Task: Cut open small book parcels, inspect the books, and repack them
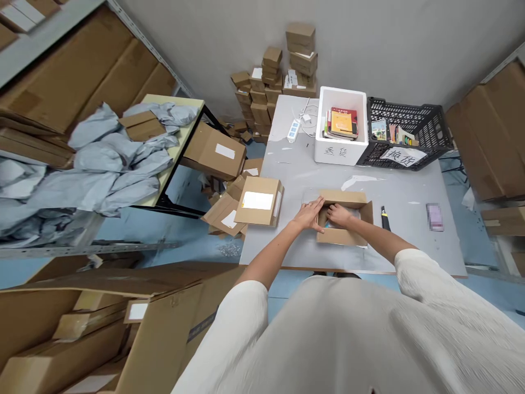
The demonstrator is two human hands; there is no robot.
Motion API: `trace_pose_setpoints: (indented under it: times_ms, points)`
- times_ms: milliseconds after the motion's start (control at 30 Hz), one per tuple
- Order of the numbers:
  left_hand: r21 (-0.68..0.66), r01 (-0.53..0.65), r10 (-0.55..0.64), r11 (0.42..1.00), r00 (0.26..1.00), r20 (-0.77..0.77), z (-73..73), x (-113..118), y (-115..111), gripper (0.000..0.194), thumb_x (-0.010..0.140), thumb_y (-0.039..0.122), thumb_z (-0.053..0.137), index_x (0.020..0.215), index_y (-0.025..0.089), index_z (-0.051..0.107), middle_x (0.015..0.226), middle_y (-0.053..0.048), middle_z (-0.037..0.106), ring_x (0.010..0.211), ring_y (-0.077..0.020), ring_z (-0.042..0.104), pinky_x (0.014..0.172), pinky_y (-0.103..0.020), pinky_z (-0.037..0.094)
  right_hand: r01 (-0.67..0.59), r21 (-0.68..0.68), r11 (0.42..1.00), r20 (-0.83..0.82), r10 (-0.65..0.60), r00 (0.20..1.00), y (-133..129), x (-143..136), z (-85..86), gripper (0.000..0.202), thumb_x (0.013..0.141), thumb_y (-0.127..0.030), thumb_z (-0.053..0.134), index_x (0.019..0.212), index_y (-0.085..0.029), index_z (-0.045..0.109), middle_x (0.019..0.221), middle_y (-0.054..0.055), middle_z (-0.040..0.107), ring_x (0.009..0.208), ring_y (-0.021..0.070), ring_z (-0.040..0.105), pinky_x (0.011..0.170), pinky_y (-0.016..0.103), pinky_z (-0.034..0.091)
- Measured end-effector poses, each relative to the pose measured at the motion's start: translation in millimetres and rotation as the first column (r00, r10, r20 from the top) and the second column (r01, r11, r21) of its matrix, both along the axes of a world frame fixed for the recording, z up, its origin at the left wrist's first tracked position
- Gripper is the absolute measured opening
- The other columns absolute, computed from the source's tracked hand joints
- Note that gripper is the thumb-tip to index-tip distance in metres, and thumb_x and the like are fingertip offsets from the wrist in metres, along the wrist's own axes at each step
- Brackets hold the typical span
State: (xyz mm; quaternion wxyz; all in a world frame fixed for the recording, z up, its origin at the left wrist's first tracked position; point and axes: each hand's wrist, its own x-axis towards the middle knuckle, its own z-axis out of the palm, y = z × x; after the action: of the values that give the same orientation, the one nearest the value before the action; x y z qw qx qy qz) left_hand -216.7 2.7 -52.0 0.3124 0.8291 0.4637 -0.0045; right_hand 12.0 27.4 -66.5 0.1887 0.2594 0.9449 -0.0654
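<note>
An open cardboard box [342, 236] sits on the grey table near its front edge, its flaps spread outward. My left hand [308, 214] grips the left end of this box, fingers over the rim and thumb towards the front corner. Inside the box is my right hand [341, 215], its fingers bent down near the left end. A bit of something blue and whitish shows beneath them; what the fingers hold, if anything, is hidden. A black utility knife [385, 219] lies to the right of the box.
A closed carton [259, 201] rests at the table's left edge. Behind stand a white foam bin [341, 153] with books and a black crate [430, 131]. A power strip [293, 131] and a pixelated phone-sized object [435, 217] also lie here. Grey parcels [102, 158] fill the left side table.
</note>
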Motion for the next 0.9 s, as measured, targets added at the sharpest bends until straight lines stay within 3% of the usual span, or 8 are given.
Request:
trace_pose_setpoints:
  times_ms: [100, 300, 433, 600, 667, 767, 833, 900]
  points:
    - [0.001, -0.003, 0.003, 1.0, 1.0, -0.012, 3.0, 1, 0, 0.155, 0.069, 0.083, 0.086, 0.18, 0.029, -0.008, 0.187, -0.019, 0.004, 0.165, -0.0484, 0.028, 0.126, -0.059, 0.031, 0.013, -0.001, 1.0, -0.055, -0.013, 0.998, 3, 14, 21.9, 0.028, 0.103, -0.011, 0.053, 0.114, -0.015, 0.079, 0.109, 0.017, 0.078, 0.107, 0.0306, 0.059, 0.094, 0.04, 0.04]
    - [-0.014, -0.013, 0.012, 1.0, 0.998, -0.065, 11.5, -4, 1, 0.156, 0.067, 0.084, 0.085, 0.179, 0.028, -0.008, 0.187, -0.019, 0.001, 0.167, -0.0473, 0.026, 0.127, -0.059, 0.031, 0.034, 0.077, 0.996, -0.103, -0.026, 0.994, -3, 67, 71.2, 0.036, 0.105, -0.008, 0.044, 0.12, -0.017, 0.075, 0.115, 0.017, 0.077, 0.108, 0.0318, 0.058, 0.092, 0.042, 0.038]
    - [-0.032, -0.043, 0.04, 0.999, 0.993, -0.112, 16.4, -15, 0, 0.156, 0.067, 0.082, 0.087, 0.179, 0.03, -0.009, 0.187, -0.019, -0.001, 0.166, -0.0476, 0.028, 0.127, -0.055, 0.032, 0.148, 0.075, 0.986, -0.209, -0.129, 0.969, -10, 99, 96.2, 0.037, 0.105, -0.01, 0.046, 0.128, -0.02, 0.073, 0.127, 0.016, 0.074, 0.112, 0.0328, 0.057, 0.097, 0.043, 0.038]
    - [-0.022, -0.057, 0.052, 0.998, 0.983, -0.174, 21.7, -20, -5, 0.155, 0.067, 0.079, 0.088, 0.179, 0.031, -0.008, 0.187, -0.019, -0.002, 0.166, -0.0485, 0.03, 0.125, -0.055, 0.035, 0.33, 0.099, 0.939, -0.335, -0.28, 0.899, -15, 117, 119.5, 0.039, 0.108, -0.017, 0.044, 0.138, -0.022, 0.069, 0.136, 0.015, 0.072, 0.113, 0.0336, 0.055, 0.099, 0.044, 0.039]
    - [-0.003, -0.054, 0.052, 0.999, 0.981, -0.187, 23.9, -13, -6, 0.149, 0.068, 0.077, 0.088, 0.18, 0.031, 0.0, 0.187, -0.019, 0.0, 0.164, -0.0481, 0.034, 0.124, -0.055, 0.036, 0.394, 0.1, 0.914, -0.403, -0.325, 0.856, -14, 121, 128.1, 0.04, 0.109, -0.018, 0.041, 0.138, -0.021, 0.069, 0.136, 0.015, 0.072, 0.111, 0.0335, 0.056, 0.099, 0.044, 0.041]
    - [0.011, -0.03, 0.031, 1.0, 0.976, -0.214, 27.0, 2, -4, 0.128, 0.07, 0.075, 0.088, 0.174, 0.029, 0.03, 0.187, -0.018, -0.001, 0.161, -0.0485, 0.039, 0.123, -0.057, 0.039, 0.489, 0.088, 0.868, -0.541, -0.37, 0.755, -7, 130, 140.8, 0.04, 0.11, -0.021, 0.039, 0.138, -0.02, 0.067, 0.131, 0.016, 0.073, 0.11, 0.0339, 0.057, 0.098, 0.045, 0.043]
    - [-0.005, -0.007, 0.006, 1.0, 0.967, -0.255, 28.4, 9, -1, 0.106, 0.072, 0.075, 0.087, 0.16, 0.027, 0.054, 0.188, -0.016, -0.004, 0.159, -0.0492, 0.04, 0.122, -0.057, 0.041, 0.56, 0.076, 0.825, -0.65, -0.385, 0.655, 0, 141, 149.0, 0.04, 0.111, -0.027, 0.038, 0.14, -0.021, 0.066, 0.127, 0.016, 0.073, 0.11, 0.0346, 0.058, 0.099, 0.047, 0.045]
    - [-0.017, -0.002, -0.003, 1.0, 0.954, -0.299, 28.8, 11, 1, 0.091, 0.073, 0.078, 0.085, 0.145, 0.024, 0.067, 0.188, -0.013, -0.006, 0.158, -0.0495, 0.041, 0.121, -0.057, 0.043, 0.631, 0.063, 0.773, -0.75, -0.38, 0.541, 8, 156, 156.7, 0.041, 0.112, -0.034, 0.038, 0.142, -0.022, 0.064, 0.123, 0.015, 0.072, 0.109, 0.0346, 0.059, 0.1, 0.049, 0.047]
